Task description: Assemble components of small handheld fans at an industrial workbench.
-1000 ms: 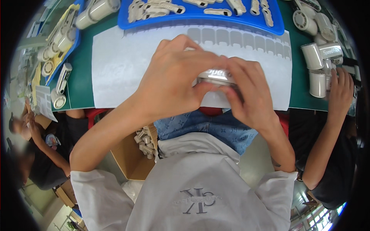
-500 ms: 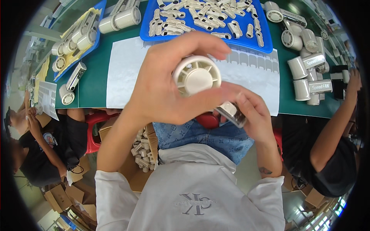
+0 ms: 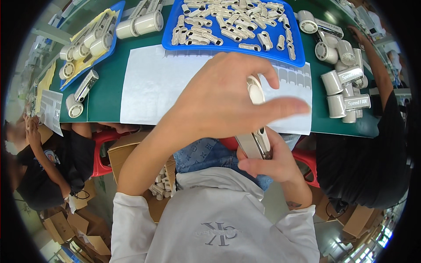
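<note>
In front of me is a white handheld fan point(image 3: 255, 91), with a round head and a boxy handle that has a dark, glossy face. My right hand point(image 3: 276, 158) is closed round the lower handle, over my lap. Across the upper part of the fan passes my left hand point(image 3: 228, 94), its thumb stretched out to the right and its index finger curved apart from it. Part of the fan's head shows between that thumb and finger. The palm hides the rest, and whether it touches the fan cannot be told.
A blue tray point(image 3: 237, 48) of small white pieces stands beyond a white sheet point(image 3: 142, 87) on the green table point(image 3: 103, 103). More fans point(image 3: 344, 87) are piled at right; others lie at left by a second tray point(image 3: 115, 41). Co-workers sit on both sides. A carton point(image 3: 127, 153) stands below.
My left hand has turned and moved right, its thumb swinging outward. The fan's head has turned from face-on to nearly edge-on. My right hand has moved slightly lower with the handle.
</note>
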Available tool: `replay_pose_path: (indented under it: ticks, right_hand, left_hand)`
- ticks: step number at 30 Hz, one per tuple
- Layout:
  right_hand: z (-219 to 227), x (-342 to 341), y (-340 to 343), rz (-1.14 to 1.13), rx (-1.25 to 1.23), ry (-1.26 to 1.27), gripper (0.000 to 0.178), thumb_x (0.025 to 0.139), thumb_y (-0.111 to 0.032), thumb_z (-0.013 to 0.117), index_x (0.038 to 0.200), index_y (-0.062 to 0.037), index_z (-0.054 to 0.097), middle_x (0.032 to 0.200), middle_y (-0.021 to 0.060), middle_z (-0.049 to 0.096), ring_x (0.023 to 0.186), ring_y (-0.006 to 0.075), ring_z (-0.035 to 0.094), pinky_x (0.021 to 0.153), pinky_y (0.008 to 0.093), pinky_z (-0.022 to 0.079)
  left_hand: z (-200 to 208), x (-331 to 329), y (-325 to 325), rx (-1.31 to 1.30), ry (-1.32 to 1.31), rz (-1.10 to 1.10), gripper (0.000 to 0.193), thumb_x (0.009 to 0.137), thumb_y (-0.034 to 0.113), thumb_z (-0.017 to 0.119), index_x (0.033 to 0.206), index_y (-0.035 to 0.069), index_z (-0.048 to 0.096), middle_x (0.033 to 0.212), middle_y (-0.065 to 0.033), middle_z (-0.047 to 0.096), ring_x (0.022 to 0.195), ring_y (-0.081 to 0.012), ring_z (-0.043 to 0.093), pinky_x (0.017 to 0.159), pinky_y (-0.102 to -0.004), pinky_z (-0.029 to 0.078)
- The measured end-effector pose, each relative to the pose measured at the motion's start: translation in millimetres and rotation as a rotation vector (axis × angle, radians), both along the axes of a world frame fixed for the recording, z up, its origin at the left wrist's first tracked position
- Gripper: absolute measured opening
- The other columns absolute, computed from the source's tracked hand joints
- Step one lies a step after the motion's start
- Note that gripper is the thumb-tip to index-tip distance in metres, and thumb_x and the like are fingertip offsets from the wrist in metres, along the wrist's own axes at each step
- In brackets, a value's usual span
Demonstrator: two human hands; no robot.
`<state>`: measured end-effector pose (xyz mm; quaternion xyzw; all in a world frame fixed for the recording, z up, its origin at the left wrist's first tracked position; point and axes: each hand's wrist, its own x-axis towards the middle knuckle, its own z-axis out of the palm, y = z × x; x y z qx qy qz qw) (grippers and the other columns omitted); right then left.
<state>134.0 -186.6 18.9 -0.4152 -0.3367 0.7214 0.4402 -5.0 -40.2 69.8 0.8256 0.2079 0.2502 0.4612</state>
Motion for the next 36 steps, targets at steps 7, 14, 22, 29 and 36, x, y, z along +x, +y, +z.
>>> replay_pose_path:
  ticks: [7,14,22,29,36]
  right_hand:
    - [-14,-15,-1,-0.219,-0.056,0.003,0.044,0.084,0.004,0.069,0.126,0.0006,0.056,0.077,0.0012,0.060,0.051,0.0050,0.048,0.047,0.0224,0.038]
    - [-12,-8,4,-0.147,-0.003,0.044,0.036,0.081,0.004,0.069,0.115,0.0004,0.059,0.076,0.0021,0.062,0.051,0.0057,0.049,0.045,0.0231,0.038]
    - [-1,6,19,-0.136,0.131,-0.287,0.054,0.082,0.000,0.073,0.134,0.0001,0.059,0.089,-0.0019,0.062,0.074,0.0045,0.053,0.064,0.0218,0.046]
    - [-6,65,47,0.003,0.519,-0.934,0.057,0.077,-0.009,0.079,0.132,-0.0060,0.061,0.094,0.0097,0.061,0.086,0.0231,0.062,0.080,0.0332,0.049]
    - [-26,76,55,-0.138,0.741,-1.293,0.060,0.073,-0.013,0.082,0.129,-0.0072,0.062,0.107,0.0123,0.056,0.099,0.0320,0.057,0.085,0.0406,0.049]
  left_hand:
    - [-13,14,-10,0.005,0.046,0.256,0.031,0.089,0.028,0.073,0.077,0.000,0.067,0.064,-0.0011,0.060,0.062,-0.0065,0.054,0.056,-0.0253,0.041]
    - [-2,10,7,0.056,-0.027,0.118,0.029,0.091,0.025,0.069,0.080,-0.002,0.068,0.064,-0.0042,0.061,0.060,-0.0091,0.054,0.055,-0.0271,0.042]
    - [-16,0,5,-0.123,-0.222,0.132,0.023,0.089,0.018,0.060,0.092,-0.003,0.069,0.081,-0.0100,0.069,0.073,-0.0144,0.064,0.066,-0.0268,0.049]
    - [-50,2,32,0.253,-0.237,-0.105,0.044,0.068,0.014,0.086,0.108,0.004,0.069,0.100,-0.0127,0.069,0.092,-0.0241,0.069,0.080,-0.0322,0.053]
    - [-57,21,35,0.438,0.085,-0.104,0.058,0.062,0.014,0.086,0.117,0.009,0.066,0.116,-0.0122,0.065,0.108,-0.0330,0.059,0.096,-0.0412,0.047]
